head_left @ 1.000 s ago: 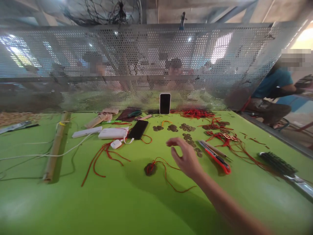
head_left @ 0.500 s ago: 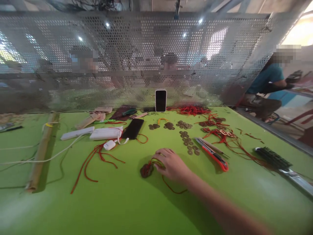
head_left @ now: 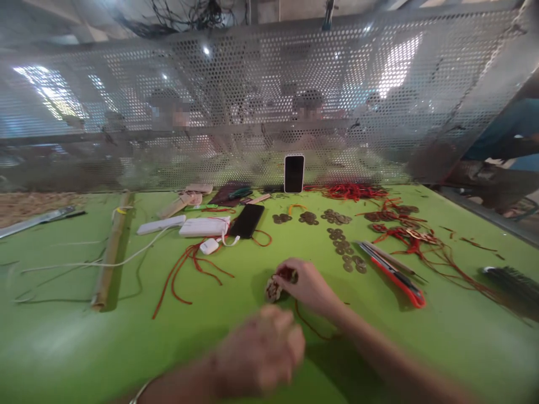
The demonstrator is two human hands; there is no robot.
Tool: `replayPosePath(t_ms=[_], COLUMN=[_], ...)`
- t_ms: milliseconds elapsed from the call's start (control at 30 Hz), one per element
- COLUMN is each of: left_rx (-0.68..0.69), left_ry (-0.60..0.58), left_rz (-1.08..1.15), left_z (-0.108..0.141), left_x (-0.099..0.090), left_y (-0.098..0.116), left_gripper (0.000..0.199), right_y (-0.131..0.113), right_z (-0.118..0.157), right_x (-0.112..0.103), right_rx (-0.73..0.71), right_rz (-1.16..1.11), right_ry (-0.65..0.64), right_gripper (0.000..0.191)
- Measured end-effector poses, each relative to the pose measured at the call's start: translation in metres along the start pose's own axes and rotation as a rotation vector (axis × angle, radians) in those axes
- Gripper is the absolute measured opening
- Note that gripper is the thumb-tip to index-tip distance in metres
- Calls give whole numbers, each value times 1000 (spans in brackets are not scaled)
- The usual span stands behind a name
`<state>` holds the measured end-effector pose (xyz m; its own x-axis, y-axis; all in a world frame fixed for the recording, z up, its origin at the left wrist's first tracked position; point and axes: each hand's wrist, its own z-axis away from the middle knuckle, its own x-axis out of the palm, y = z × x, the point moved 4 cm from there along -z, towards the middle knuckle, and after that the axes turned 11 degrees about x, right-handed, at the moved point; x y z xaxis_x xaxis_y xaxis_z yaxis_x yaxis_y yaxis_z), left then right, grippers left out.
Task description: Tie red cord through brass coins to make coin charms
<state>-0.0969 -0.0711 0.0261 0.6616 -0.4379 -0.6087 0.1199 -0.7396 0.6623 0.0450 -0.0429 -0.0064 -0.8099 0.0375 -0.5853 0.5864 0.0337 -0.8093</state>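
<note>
My right hand (head_left: 305, 283) pinches a cluster of coins tied with red cord (head_left: 273, 288), lifted at a tilt near the middle of the green table (head_left: 202, 348). A red cord end trails below that hand. My left hand (head_left: 263, 350) is in front of the cluster, nearer to me and smeared by motion; its fingers cannot be made out. Loose coins (head_left: 340, 241) lie in small groups behind and right of the right hand. Beside them rests a red utility knife (head_left: 396, 275).
A phone (head_left: 293, 173) stands upright before a perforated metal screen (head_left: 236, 112). A black phone (head_left: 248, 220), white power bank (head_left: 204, 226) and red cords (head_left: 179, 275) lie left of centre. Farther left is a bamboo stick (head_left: 112, 255); a black brush (head_left: 514, 286) is right.
My left hand has come into view from the bottom. My right hand has raised and tilted the coin cluster, which now shows a lighter face. The view has turned somewhat to the left.
</note>
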Motion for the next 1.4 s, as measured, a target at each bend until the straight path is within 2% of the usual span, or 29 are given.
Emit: replayPosePath(t_ms=[67,133,200,300,400,500,667,967,1100,1133,1233,1300,1367,1400], left_rx=[-99,-277,-370,-366,-361,-428,-526,-635,-663,-666,-678,-680,-688,-698], left_ry=[106,218,196,149,224,312,342,356,374,379,402,413,410,408], left_rz=[-84,-125,6,240,365,523,691,733,749,749,769,813,862,879], left_z=[-6,-12,-21,-31,-37,-37,-33,-24,-21,-21,-19,-18,-18,-18], left_x=[-10,-18,-16,-2,12,24,31,15,12,12,12,13,13,13], left_y=[-15,-32,-44,-50,-50,-51,-52,-46,-50,-51,-52,-51,-49,-47], left_gripper=[19,22,26,25,23,25,27,32,31,31,29,28,27,27], right_y=[1,3,5,10,13,17,18,3,-8,-11,-16,-17,-16,-14], right_z=[1,3,5,6,7,7,11,24,34,38,48,50,49,46], right_x=[-6,-12,-17,-21,-24,-28,-32,-44,-46,-44,-30,-24,-28,-35], right_rx=[30,61,91,124,137,141,126,-100,-312,-377,-501,-501,-453,-414], right_rz=[-107,-202,-276,-353,-402,-432,-443,-191,79,135,227,246,190,125], right_ry=[-20,-33,-29,-14,4,25,18,127,311,320,184,96,103,154], right_gripper=[13,17,21,24,25,26,23,12,13,14,18,18,18,19])
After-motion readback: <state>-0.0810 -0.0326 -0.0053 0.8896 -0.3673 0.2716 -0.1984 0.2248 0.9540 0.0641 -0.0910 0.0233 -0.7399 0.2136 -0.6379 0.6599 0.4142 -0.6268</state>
